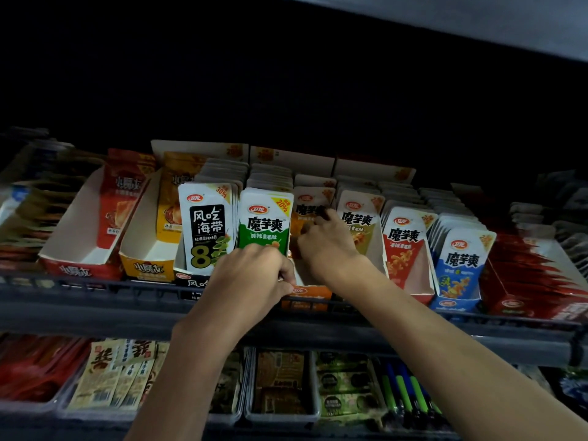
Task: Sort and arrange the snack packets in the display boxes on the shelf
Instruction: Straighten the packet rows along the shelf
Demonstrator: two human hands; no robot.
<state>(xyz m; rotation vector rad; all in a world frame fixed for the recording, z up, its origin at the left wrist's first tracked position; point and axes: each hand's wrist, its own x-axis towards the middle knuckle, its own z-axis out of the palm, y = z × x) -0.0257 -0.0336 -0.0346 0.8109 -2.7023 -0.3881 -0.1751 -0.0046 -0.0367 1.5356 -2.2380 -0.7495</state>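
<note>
A row of display boxes with snack packets fills the upper shelf. My left hand (254,275) pinches the front rim of the orange display box (307,296), just below the green packets (265,222). My right hand (327,243) reaches into that orange box, its fingers on the orange packets (307,208) standing at the back of it. To the left stands the black-and-white seaweed packet box (206,227). On the right are the tan packets (359,218), the red packets (404,246) and the blue packets (461,262).
At the far left sit a half-empty red box (79,237) and a yellow box (149,249). A red packet stack (534,278) lies at the right. The dark shelf rail (95,300) runs along the front. Trays of other snacks (280,383) fill the lower shelf.
</note>
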